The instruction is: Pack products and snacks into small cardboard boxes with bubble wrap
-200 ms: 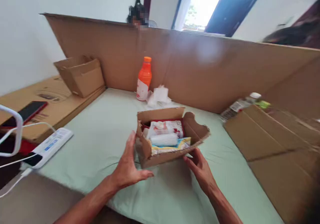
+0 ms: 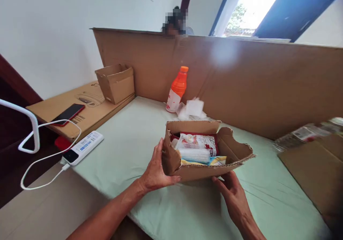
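Observation:
A small open cardboard box (image 2: 200,174) with rough-cut edges stands in front of me, slightly tilted. Inside lie a white and red printed packet (image 2: 199,141), a white roll-like item (image 2: 194,155) and a blue and yellow packet (image 2: 218,160). My left hand (image 2: 158,172) grips the box's left end, fingers along the side and thumb across the front. At the lower right front of the box is my right hand (image 2: 233,190), its fingers bent beneath the edge and partly hidden.
An orange bottle (image 2: 177,90) and crumpled white tissue (image 2: 194,108) are behind the box, before a tall cardboard wall (image 2: 241,79). Left are an empty box (image 2: 120,84), a phone (image 2: 69,114) and a cabled white power bank (image 2: 84,147). Clear plastic bottles (image 2: 302,134) lie right. A person's head shows beyond.
The view has turned left, so everything sits further right in the picture. My left hand has closed in on the box's left end; the right hand stays under its front edge.

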A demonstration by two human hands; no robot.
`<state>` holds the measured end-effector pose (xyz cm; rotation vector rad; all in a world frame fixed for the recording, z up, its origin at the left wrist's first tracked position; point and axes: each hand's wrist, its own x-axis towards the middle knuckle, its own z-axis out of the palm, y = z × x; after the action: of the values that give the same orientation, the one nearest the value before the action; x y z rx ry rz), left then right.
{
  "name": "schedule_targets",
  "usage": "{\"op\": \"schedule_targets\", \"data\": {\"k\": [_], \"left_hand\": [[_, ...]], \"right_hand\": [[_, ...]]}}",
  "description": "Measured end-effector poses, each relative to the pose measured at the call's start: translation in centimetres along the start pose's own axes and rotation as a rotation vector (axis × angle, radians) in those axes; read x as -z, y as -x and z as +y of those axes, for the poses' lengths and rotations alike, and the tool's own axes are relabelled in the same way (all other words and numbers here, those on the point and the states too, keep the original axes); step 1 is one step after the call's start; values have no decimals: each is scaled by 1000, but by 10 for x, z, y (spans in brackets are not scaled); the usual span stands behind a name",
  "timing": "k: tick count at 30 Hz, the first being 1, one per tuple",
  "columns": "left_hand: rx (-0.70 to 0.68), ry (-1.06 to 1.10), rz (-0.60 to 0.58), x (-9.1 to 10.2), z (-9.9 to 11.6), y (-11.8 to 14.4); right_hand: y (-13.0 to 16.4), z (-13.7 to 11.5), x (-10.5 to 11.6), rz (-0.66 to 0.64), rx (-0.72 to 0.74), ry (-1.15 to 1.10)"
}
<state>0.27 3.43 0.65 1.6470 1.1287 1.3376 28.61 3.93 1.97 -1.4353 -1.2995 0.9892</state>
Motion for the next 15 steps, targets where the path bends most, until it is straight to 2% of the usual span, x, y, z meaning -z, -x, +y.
{"op": "schedule_targets", "data": {"k": [2,4,6,9,12,14,15], "left_hand": [[-34,-13,68,15,1,-4],[-64,-68,170,38,4,-6],[-96,-131,295,71,9,-10],[-136,-208,515,132,18,-18],[-137,-271,745,197,26,-24],[-103,-336,877,237,25,-24],[-92,-377,903,254,23,-23]], "right_hand": [[-17,-9,-17,-39,48,2],[-36,-26,-44,-110,125,-18],[-55,-46,-80,-188,238,-71],[-73,-69,-139,-255,405,-135],[-73,-67,-185,-294,459,-86],[-65,-52,-202,-329,421,-12],[-60,-42,-206,-337,396,27]]}}
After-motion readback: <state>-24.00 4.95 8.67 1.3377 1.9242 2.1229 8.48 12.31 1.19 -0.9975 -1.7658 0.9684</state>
